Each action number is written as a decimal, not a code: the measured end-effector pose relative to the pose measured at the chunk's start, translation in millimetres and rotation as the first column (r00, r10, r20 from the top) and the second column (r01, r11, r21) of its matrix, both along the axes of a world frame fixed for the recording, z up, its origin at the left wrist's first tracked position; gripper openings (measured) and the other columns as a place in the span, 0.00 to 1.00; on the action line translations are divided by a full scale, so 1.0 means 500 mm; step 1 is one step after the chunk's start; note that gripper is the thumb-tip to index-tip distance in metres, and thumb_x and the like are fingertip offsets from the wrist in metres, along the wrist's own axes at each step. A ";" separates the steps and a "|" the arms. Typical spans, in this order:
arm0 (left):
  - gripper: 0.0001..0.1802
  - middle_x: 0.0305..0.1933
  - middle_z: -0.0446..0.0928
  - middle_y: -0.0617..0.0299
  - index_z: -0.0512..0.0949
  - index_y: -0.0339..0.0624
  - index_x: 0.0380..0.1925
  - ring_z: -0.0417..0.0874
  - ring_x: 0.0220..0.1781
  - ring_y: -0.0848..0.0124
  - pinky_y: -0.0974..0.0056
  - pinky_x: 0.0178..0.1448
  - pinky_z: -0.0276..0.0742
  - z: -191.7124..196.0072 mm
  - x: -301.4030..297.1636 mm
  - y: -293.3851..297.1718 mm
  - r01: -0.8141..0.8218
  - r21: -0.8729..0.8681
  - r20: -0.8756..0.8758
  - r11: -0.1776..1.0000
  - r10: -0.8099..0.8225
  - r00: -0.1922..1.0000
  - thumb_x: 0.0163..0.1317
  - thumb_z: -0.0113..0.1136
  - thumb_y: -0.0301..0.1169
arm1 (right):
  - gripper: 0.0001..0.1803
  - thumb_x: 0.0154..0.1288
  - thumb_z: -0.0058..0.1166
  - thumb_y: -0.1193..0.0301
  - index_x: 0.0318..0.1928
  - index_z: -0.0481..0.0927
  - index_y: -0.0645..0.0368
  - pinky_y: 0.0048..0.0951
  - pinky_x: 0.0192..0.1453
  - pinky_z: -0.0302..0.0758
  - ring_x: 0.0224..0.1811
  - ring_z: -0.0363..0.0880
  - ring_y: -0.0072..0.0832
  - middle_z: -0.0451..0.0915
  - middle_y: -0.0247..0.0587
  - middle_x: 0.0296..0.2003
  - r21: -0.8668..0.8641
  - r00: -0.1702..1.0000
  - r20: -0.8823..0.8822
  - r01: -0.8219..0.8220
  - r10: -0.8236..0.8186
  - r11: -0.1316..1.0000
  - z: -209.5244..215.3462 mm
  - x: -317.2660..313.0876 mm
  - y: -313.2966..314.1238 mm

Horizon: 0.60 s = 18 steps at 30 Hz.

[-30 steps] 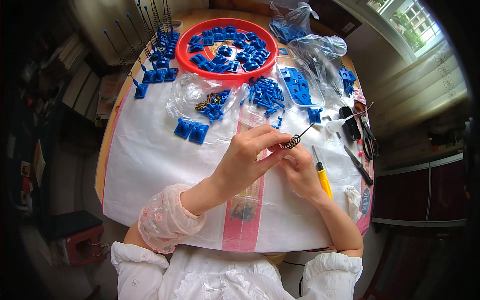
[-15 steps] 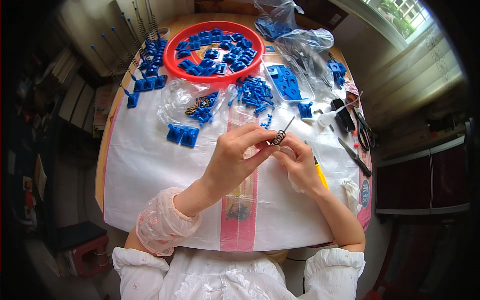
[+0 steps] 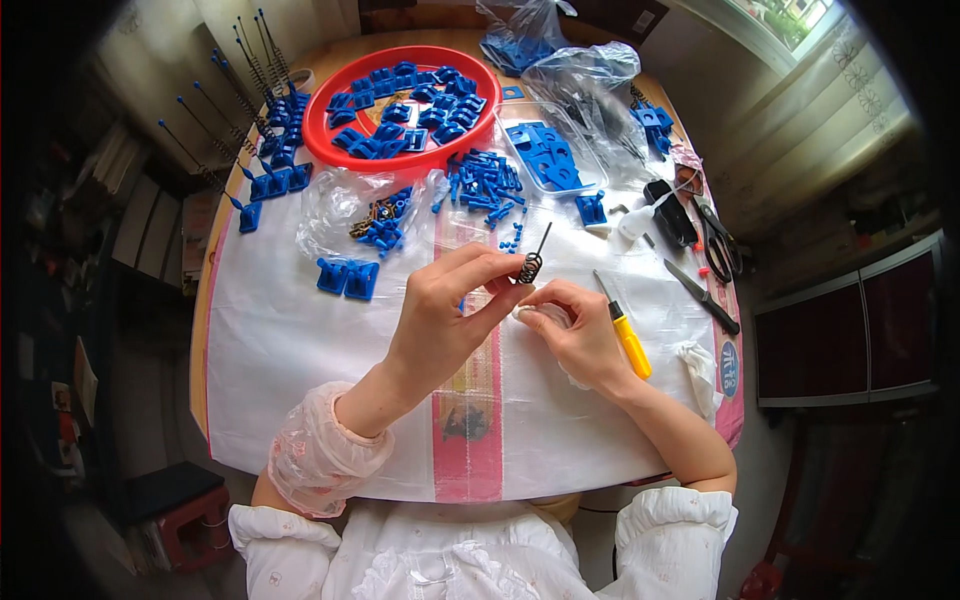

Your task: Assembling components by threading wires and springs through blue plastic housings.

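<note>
Over the middle of the table, my left hand [image 3: 440, 315] pinches a dark coil spring [image 3: 530, 267] between thumb and fingers. A thin straight end of it sticks up and to the right. Just below and to the right, my right hand [image 3: 580, 340] is closed, thumb against forefinger, with white tissue [image 3: 520, 312] showing at the fingertips and under the palm. A small gap separates the two hands. To the right of that hand lies a screwdriver [image 3: 630, 345] with a yellow handle. Two blue plastic bases [image 3: 347, 278] stand left of my left hand.
At the back, a red round tray [image 3: 320, 140] holds many blue parts. Blue bases with upright springs [image 3: 250, 183] line the back left. Loose blue pieces [image 3: 483, 182], a clear tub [image 3: 600, 182], a knife [image 3: 705, 297], scissors [image 3: 718, 245] and a white bottle [image 3: 635, 224] lie beyond and right.
My hands have drawn slightly apart, and the right one has come down from the spring. The spring stays in my left hand. The whole view has shifted, and more of the screwdriver shows.
</note>
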<state>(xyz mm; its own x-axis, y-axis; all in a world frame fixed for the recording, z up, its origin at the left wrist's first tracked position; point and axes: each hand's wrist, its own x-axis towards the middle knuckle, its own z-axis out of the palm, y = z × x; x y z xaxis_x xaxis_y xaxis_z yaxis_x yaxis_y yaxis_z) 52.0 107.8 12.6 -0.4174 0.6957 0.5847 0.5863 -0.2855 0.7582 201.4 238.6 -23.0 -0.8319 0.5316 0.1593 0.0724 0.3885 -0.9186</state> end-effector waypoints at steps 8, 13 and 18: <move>0.14 0.39 0.85 0.56 0.85 0.35 0.43 0.85 0.34 0.69 0.67 0.38 0.80 -0.004 -0.005 -0.004 0.013 0.035 0.026 0.999 -0.013 1.000 0.56 0.73 0.18 | 0.07 0.59 0.67 0.77 0.37 0.85 0.67 0.28 0.43 0.81 0.36 0.88 0.30 0.87 0.46 0.33 0.029 0.997 0.076 0.018 -0.021 0.999 -0.001 0.004 -0.024; 0.15 0.40 0.84 0.56 0.84 0.36 0.45 0.88 0.37 0.67 0.66 0.40 0.84 -0.008 -0.004 -0.007 0.041 0.044 0.009 0.998 -0.041 0.999 0.56 0.73 0.19 | 0.08 0.57 0.68 0.79 0.37 0.83 0.65 0.29 0.43 0.81 0.36 0.88 0.30 0.87 0.44 0.32 0.089 0.999 0.002 0.037 -0.038 0.995 -0.019 0.005 -0.028; 0.16 0.40 0.84 0.57 0.84 0.37 0.45 0.88 0.37 0.67 0.65 0.41 0.84 -0.010 -0.006 -0.010 0.029 0.041 0.023 0.999 -0.030 0.999 0.56 0.72 0.19 | 0.08 0.55 0.67 0.81 0.36 0.83 0.64 0.31 0.41 0.80 0.36 0.87 0.35 0.85 0.44 0.33 0.267 0.999 -0.047 -0.004 0.017 0.964 -0.015 -0.001 -0.034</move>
<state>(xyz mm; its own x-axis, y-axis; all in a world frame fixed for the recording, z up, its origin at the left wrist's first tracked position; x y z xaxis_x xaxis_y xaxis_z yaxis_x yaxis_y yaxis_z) 49.0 102.9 7.6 -0.4114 0.6836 0.6029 0.5592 -0.3330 0.7592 200.9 221.8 -30.4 -0.8251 0.4554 0.3345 0.0244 0.6201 -0.7841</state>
